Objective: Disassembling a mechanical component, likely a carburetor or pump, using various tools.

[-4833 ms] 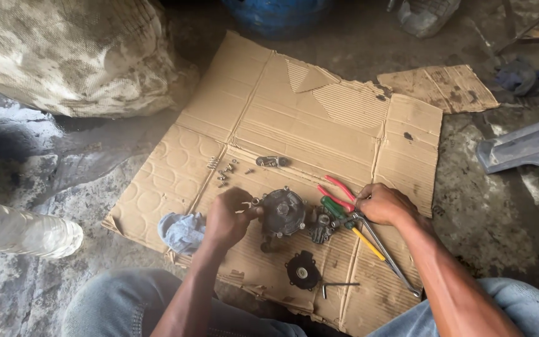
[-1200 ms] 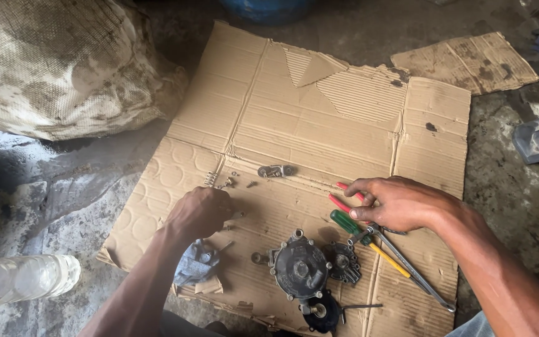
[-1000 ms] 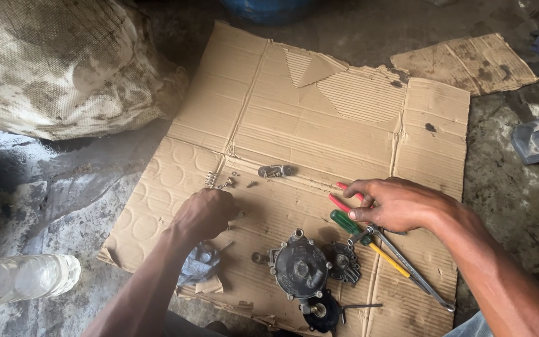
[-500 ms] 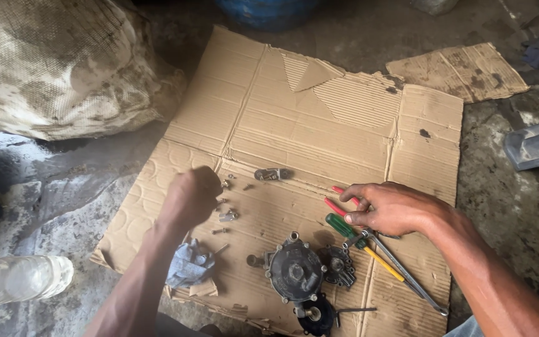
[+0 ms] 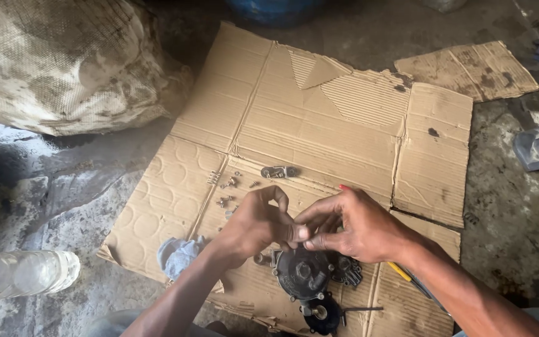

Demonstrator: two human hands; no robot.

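My left hand [image 5: 254,228] and my right hand [image 5: 350,224] meet fingertip to fingertip just above the round dark metal mechanical part [image 5: 302,274] on the flattened brown cardboard sheet [image 5: 319,118], pinching between them something too small to see clearly. I judge it light, hard and maybe oily, so easy to drop; only a narrow fingertip grip will hold it

Round metal part [image 5: 304,274] lies on the cardboard sheet [image 5: 319,118] — small screws [image 5: 226,190] to its left, sack [image 5: 57,62] beyond.
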